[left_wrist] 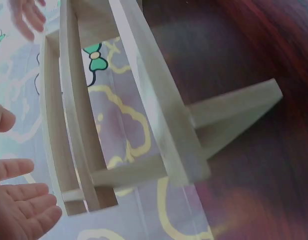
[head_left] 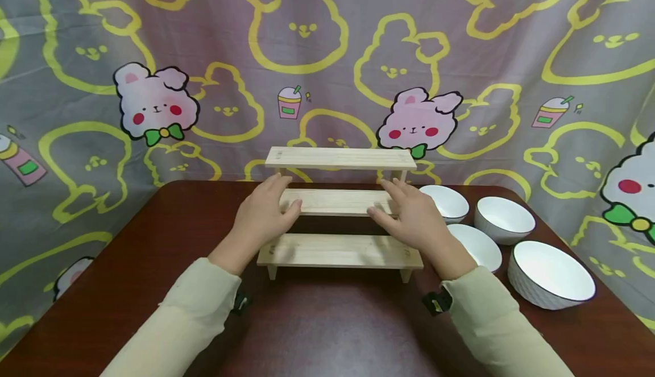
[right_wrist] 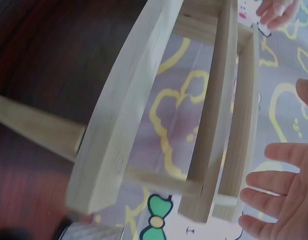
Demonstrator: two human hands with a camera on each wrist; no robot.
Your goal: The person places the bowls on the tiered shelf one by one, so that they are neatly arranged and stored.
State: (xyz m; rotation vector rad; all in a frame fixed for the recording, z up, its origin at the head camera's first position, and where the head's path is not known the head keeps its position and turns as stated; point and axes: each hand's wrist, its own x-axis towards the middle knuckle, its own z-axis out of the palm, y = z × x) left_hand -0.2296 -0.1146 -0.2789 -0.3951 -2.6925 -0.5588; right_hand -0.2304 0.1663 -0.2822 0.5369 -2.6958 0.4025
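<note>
A pale wooden three-step rack (head_left: pixel 340 251) stands on the table, its boards rising toward the back. My left hand (head_left: pixel 263 209) hovers at the rack's left side, fingers extended and thumb apart. On the opposite side is my right hand (head_left: pixel 414 218), also with fingers spread and nothing in its grasp. Both hands overlap the ends of the middle board (head_left: pixel 335 202) in the head view. From the wrist views, gaps show between the fingers and the wood. The left wrist view has the rack (left_wrist: pixel 163 115) tilted across it, as does the right wrist view, where the rack (right_wrist: pixel 119 125) fills the middle.
Several white bowls and dishes are grouped right of the rack, including a large ribbed bowl (head_left: pixel 550 274) in front and another bowl (head_left: pixel 504 218) behind it. A shallow white dish (head_left: pixel 476 246) lies near my right wrist. Behind the dark table (head_left: pixel 128 263) hangs a patterned curtain (head_left: pixel 317 41).
</note>
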